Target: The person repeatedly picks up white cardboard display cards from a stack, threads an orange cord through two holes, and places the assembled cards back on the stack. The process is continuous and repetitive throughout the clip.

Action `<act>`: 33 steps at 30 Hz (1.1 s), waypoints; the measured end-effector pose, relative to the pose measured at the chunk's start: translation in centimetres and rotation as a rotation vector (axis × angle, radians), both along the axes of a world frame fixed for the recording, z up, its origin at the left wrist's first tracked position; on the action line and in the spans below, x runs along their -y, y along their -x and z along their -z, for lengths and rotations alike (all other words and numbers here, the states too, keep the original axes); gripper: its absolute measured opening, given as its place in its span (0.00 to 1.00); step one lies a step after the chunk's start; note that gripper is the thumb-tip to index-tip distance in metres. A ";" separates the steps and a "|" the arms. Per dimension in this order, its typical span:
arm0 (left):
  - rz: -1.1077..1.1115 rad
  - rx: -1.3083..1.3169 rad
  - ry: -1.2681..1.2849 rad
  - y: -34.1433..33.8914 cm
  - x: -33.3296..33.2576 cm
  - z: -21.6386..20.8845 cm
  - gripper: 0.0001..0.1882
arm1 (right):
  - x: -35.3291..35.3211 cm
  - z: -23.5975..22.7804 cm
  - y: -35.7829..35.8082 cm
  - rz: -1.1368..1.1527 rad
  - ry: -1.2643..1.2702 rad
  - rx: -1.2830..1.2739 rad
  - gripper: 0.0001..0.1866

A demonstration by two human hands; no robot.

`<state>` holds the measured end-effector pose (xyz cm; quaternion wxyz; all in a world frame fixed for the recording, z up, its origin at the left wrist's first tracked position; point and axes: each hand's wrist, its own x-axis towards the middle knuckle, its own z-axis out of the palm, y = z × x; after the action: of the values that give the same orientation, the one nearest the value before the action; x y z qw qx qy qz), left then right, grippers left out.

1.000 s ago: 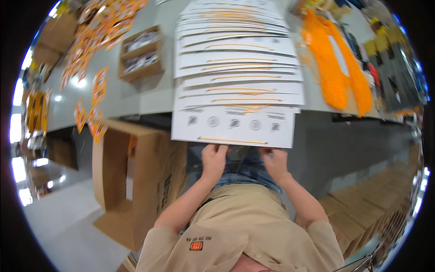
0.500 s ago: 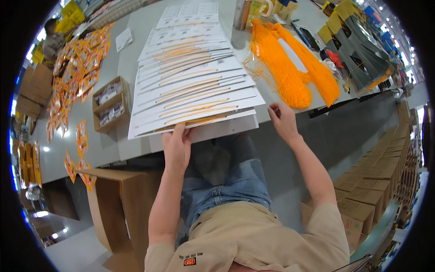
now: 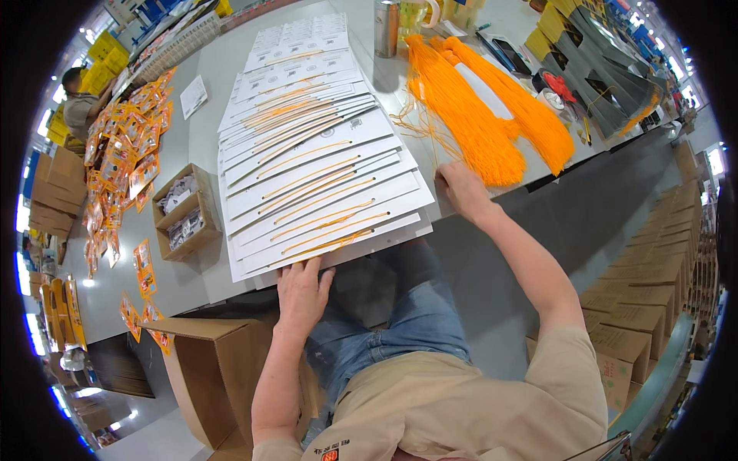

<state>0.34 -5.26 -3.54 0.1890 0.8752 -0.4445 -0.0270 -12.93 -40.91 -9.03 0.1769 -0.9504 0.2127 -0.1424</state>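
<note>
Row of white cards (image 3: 319,173) pointed lengthwise away, left hand (image 3: 302,296) touched near edge, thumb spread from fingers, right hand (image 3: 465,192) curled by orange strings (image 3: 492,150), pinch unclear.

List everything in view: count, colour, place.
Sheets: many, white, middle
Strings: many, orange, on and right of sheets
Packets: many, orange, table's left
Divided box: one, brown, left of sheets
Flask: one, silver, table's far side
Grey pieces: several, grey, far right
Clutter: several, mixed, table's right
Table: one, grey, centre
Open carton: one, brown, left of jeans
Cartons: many, brown, right floor
Co-worker: one, beige top, far left
Jeans: one pair, blue, lower middle
Shirt: one, beige, bottom
Left hand: one, bare, at sheets' near edge
Right hand: one, bare, near strings
</note>
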 end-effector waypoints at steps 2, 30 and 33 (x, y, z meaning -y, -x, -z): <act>0.007 -0.049 0.020 -0.1 -0.1 0.2 0.22 | -1.4 0.1 2.6 -0.011 0.021 0.030 0.03; 0.177 0.072 0.394 6.4 -3.3 -0.7 0.14 | -8.1 -9.2 8.3 0.048 -0.316 0.401 0.02; 0.292 -0.192 0.396 9.0 -3.2 0.4 0.15 | -10.2 -11.7 3.8 0.015 -1.101 0.540 0.06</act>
<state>-8.65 -2.08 -3.91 0.3921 0.7411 -0.5428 -0.0492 -16.70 -30.74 2.68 0.6885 -0.6482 0.2095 -0.2486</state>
